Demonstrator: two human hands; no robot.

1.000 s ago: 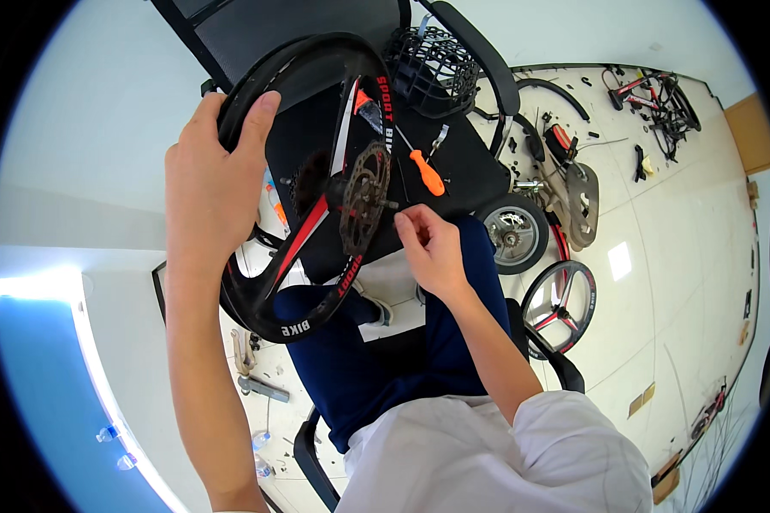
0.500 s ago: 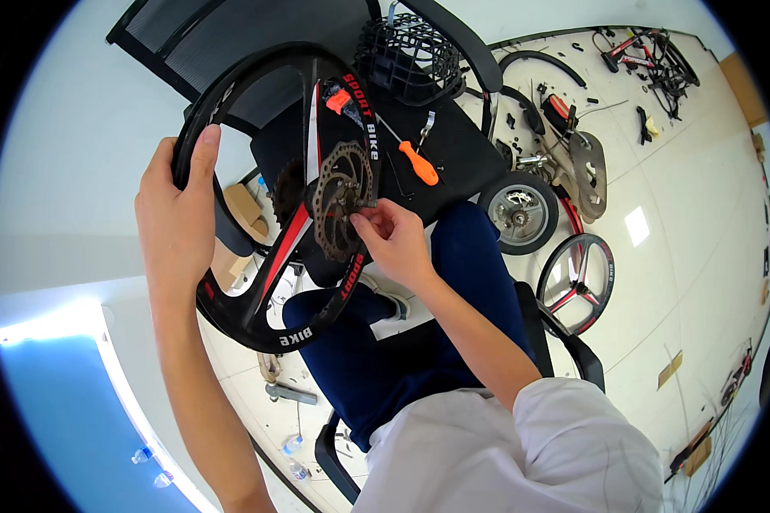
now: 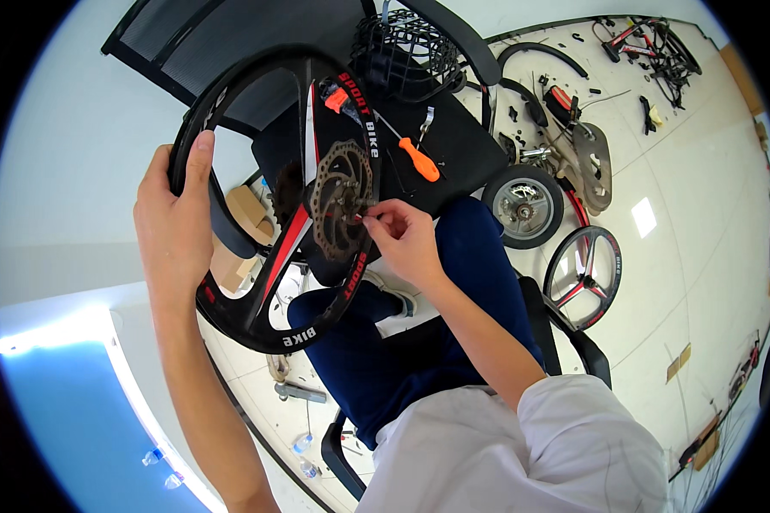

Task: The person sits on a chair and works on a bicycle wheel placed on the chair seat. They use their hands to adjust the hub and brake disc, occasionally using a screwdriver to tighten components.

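Note:
A black bicycle wheel (image 3: pixel 241 318) with red and white spokes stands tilted in front of me, over the chair seat. My left hand (image 3: pixel 173 214) is wrapped round its rim on the left side, thumb on top. At its hub sits a brown, perforated brake disc (image 3: pixel 323 218). Close to the disc's right side, my right hand (image 3: pixel 409 241) is closed in a pinch; what its fingertips hold is too small to make out. An orange-handled screwdriver (image 3: pixel 419 161) lies on the black seat beyond this hand. Behind the spokes a dark sprocket (image 3: pixel 288 190) partly shows.
On the chair stands a black basket (image 3: pixel 441 64). Its mesh backrest (image 3: pixel 175 51) rises behind the wheel. Right on the tiled floor lie a small wheel (image 3: pixel 522 209), a three-spoke wheel (image 3: pixel 606 282) and scattered bike parts. A hammer (image 3: pixel 304 392) and bottles (image 3: pixel 302 444) lie lower left.
My right hand has drawn slightly to the right from the hub, still pinched. The left hand keeps its hold, and the wheel has hardly moved.

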